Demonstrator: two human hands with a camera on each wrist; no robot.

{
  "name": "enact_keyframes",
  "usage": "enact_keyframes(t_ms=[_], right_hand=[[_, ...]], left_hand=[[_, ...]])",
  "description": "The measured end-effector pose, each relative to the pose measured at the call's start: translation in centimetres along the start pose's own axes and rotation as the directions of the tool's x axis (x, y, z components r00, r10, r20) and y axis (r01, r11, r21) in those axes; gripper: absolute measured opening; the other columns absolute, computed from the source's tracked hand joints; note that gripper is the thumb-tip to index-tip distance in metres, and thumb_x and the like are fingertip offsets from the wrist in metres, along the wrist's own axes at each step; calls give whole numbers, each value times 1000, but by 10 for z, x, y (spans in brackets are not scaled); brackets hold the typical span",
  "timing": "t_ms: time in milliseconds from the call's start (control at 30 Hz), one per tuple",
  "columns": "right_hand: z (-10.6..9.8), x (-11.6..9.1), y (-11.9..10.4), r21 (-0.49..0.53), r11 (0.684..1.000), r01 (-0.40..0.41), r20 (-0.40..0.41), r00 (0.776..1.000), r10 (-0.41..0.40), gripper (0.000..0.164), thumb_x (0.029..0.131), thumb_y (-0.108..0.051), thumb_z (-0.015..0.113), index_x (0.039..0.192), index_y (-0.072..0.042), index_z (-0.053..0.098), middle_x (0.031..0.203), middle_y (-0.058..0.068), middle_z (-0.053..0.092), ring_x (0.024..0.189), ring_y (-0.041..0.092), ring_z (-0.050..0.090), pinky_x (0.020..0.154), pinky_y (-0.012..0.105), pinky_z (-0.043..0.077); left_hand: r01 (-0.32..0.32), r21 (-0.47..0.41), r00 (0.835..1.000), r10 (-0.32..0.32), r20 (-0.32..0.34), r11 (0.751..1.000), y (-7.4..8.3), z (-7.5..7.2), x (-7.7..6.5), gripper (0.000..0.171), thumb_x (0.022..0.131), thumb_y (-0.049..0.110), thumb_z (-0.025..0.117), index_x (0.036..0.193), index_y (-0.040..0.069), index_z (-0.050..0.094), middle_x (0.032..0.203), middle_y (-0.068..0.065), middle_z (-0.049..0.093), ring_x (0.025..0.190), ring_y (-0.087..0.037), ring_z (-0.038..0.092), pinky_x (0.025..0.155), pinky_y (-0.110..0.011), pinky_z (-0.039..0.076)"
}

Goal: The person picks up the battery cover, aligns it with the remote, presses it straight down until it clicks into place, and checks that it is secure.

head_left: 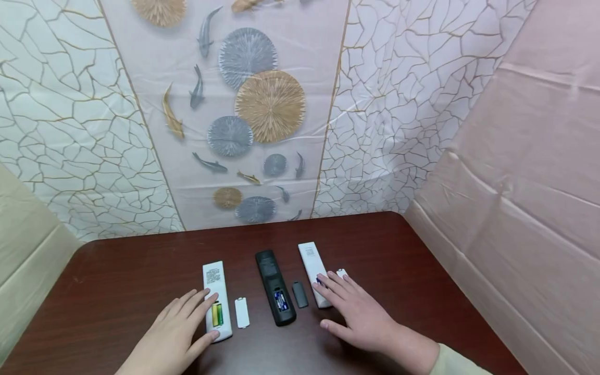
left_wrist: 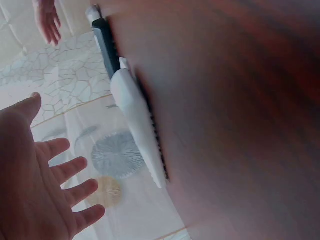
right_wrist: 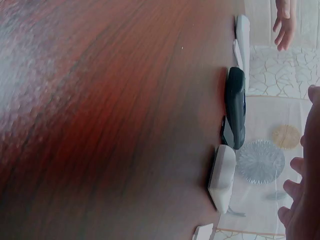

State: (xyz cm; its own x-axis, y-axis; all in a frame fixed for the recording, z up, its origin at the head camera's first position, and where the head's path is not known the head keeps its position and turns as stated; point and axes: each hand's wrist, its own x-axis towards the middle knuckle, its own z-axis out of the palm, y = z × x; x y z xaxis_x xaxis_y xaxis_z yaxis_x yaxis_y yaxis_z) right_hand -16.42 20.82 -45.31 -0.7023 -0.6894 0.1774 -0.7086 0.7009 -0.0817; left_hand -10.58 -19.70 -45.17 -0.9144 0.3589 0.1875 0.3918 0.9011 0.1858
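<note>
In the head view my left hand [head_left: 171,330] is spread beside and over the left white remote control [head_left: 214,278], whose open compartment shows yellow-green batteries [head_left: 217,314]. The left wrist view shows that hand raised above the table, its fingers apart and holding nothing. My right hand [head_left: 356,315] hovers with extended fingers over the lower part of the right white remote control [head_left: 311,259], hiding most of its battery compartment. Between them lies a black remote control [head_left: 269,266] with blue batteries [head_left: 280,300] in its open compartment. All three remotes lie back side up.
Beside the left remote is a white battery cover [head_left: 241,312]. A dark grey cover [head_left: 300,294] lies right of the black remote. Another white cover [head_left: 341,272] is partly hidden by my right fingers. The brown table [head_left: 140,265] ends at a patterned cloth backdrop [head_left: 262,166].
</note>
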Motion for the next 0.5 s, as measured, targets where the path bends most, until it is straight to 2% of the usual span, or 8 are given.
enact_keyframes(t_ms=[133,333,500], right_hand=[[-2,-2,3,24,999,-43,-9,999,43,66,97,-51,57,155,-26,35,158,0,36,147,21,28,116,48,29],[-2,-4,8,28,993,-111,-57,992,112,53,97,-46,58,146,-26,50,144,0,51,134,20,45,107,46,41],[-2,-8,15,31,993,-116,-103,988,119,45,98,-40,61,139,-25,58,129,-4,58,122,17,52,99,42,47]], left_hand=[[35,-42,999,-34,22,999,9,-5,8,62,90,49,67,139,13,57,139,-9,55,131,-34,47,105,-57,38],[87,-76,994,-82,70,993,21,-6,21,56,91,47,68,137,16,60,131,-4,60,122,-29,54,100,-54,44],[95,-91,995,-91,50,991,33,-5,30,48,92,44,69,131,18,64,125,1,64,116,-24,59,97,-48,49]])
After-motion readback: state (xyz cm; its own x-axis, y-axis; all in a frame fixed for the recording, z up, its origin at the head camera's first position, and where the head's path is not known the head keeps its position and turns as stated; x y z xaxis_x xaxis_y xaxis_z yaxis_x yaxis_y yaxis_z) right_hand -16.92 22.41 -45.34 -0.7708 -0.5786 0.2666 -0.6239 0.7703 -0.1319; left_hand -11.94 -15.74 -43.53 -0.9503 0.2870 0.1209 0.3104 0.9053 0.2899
